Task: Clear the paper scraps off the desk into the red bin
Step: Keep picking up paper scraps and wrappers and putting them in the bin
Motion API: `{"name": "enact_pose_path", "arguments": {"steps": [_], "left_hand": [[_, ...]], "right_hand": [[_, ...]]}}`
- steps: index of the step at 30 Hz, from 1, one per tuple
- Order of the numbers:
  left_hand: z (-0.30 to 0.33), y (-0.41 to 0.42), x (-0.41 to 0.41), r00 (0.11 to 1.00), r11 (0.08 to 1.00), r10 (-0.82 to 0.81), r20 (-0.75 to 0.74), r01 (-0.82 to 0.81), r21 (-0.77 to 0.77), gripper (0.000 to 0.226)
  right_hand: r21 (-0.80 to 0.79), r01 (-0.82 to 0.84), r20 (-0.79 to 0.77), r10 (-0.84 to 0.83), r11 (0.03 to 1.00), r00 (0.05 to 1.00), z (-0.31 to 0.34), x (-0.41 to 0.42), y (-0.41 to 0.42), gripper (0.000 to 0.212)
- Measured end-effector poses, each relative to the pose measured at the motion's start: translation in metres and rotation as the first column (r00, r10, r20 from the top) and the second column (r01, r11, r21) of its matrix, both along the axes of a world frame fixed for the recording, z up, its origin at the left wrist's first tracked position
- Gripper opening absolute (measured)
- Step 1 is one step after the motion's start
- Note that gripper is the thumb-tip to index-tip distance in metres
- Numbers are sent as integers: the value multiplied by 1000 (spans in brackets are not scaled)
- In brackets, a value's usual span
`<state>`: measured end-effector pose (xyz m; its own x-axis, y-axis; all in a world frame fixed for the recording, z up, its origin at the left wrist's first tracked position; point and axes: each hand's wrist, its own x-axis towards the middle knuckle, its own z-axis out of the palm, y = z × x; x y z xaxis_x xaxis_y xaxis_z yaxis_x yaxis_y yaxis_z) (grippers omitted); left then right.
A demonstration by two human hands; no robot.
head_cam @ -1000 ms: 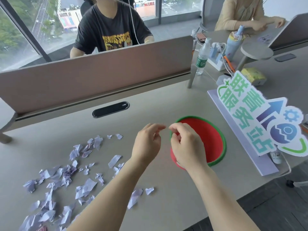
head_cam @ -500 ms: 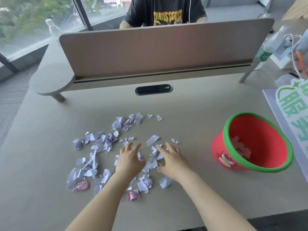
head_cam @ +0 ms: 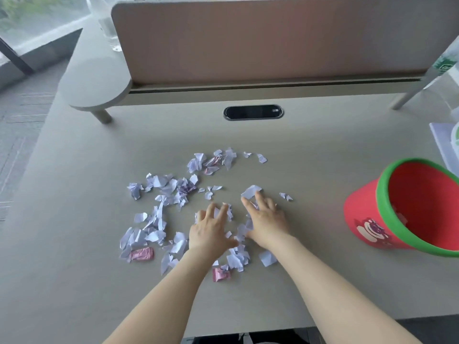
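Several pale lilac paper scraps [head_cam: 159, 192] lie scattered over the middle of the grey desk [head_cam: 310, 170], with two pink wrappers [head_cam: 141, 254] among them. My left hand [head_cam: 211, 232] and my right hand [head_cam: 267, 220] rest flat on the scraps, side by side, fingers spread, palms down. Neither hand has lifted anything. More scraps show between and under the hands. The red bin [head_cam: 367, 219] with a green rim stands at the right, tilted toward me, some scraps visible inside.
A brown divider panel [head_cam: 273, 38] runs along the desk's far side, with a black cable slot [head_cam: 253, 112] before it. A rounded shelf [head_cam: 96, 88] juts out at the left. A clear bottle [head_cam: 106, 23] stands behind it; a sign's edge [head_cam: 447, 142] is at the right.
One second ago both hands were pinched together over the red bin. They have come down to the left onto the scraps and now press flat with spread fingers. The view has shifted left and down.
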<state>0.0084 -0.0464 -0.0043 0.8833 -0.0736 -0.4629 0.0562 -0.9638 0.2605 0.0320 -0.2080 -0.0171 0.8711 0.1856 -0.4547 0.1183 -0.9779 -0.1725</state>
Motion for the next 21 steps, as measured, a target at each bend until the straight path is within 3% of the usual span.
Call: {"name": "enact_pose_path", "arguments": {"steps": [5, 10, 18, 21], "left_hand": [[-3, -3, 3, 1000, 1000, 1, 31, -1, -9, 71], [-2, -8, 7, 996, 993, 85, 40, -81, -88, 40], [-13, -13, 6, 984, 950, 180, -3, -174, -258, 24], [-12, -14, 5, 971, 921, 237, -22, -232, -312, 23]], "right_hand": [[1, 13, 47, -13, 1000, 999, -9, 0, 9, 61], [159, 80, 56, -90, 984, 994, -6, -8, 15, 41], [316, 177, -41, -173, 932, 984, -9, -16, 23, 20], [324, 207, -65, -197, 923, 978, -9, -18, 25, 22]]}}
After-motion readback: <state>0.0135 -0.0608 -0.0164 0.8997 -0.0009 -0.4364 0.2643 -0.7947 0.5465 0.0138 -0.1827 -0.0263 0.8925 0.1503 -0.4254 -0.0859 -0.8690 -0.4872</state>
